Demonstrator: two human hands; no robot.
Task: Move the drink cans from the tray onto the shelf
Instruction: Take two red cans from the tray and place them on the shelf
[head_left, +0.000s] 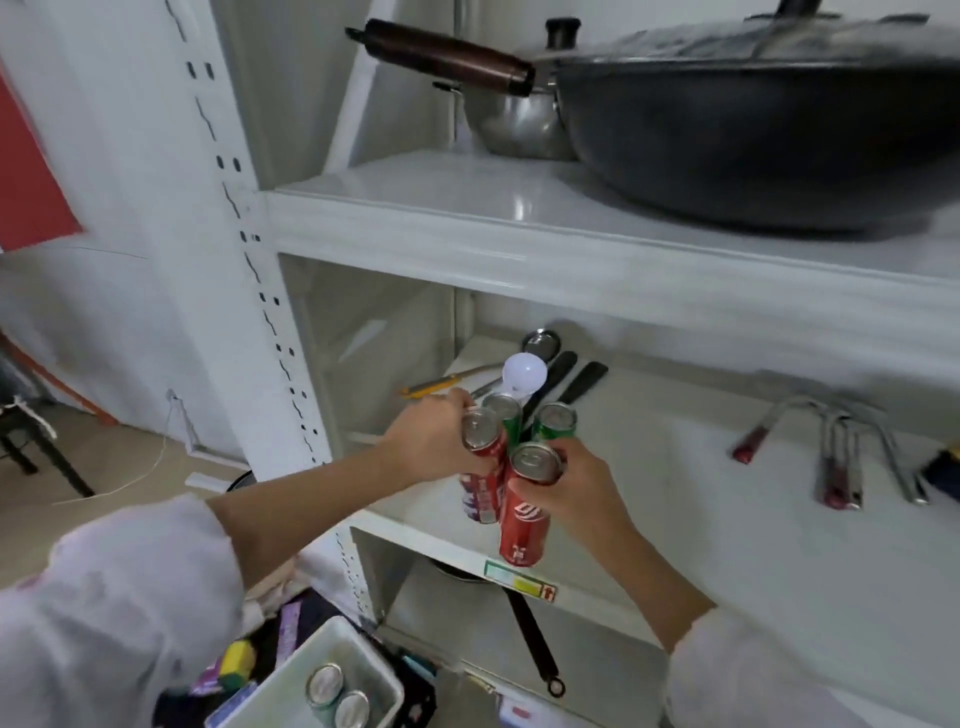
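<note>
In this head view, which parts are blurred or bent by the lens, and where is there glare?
Head view: the sleeves at the bottom corners are smeared by blur, while the red can in the right hand stays fairly sharp; the shelf edges bow from wide-angle distortion; a bright reflection sits on the upper shelf board beside the wok.

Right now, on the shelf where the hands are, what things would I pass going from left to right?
Yellow-handled knife → left hand → white light bulb → right hand → red-handled tool → metal tongs.
</note>
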